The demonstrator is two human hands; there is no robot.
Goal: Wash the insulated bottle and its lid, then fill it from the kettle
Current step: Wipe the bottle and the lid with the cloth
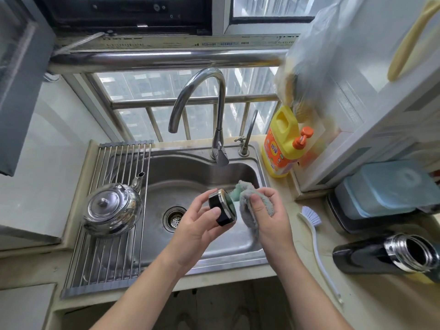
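Likely a home kitchen: sink [240,256], faucet [202,96], kettle [112,208].

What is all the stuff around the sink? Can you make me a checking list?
Surface: pale counter around a steel sink.
Job's things: lid held over the sink; open black bottle lying on the counter at right; kettle on the drying rack at left.
Clutter: brush, yellow detergent jug, blue-lidded box.
Hands: left hand holds the lid; right hand grips a cloth by it.
Cables: nothing seen.
Surroundings: tap, barred window, hanging plastic bag.
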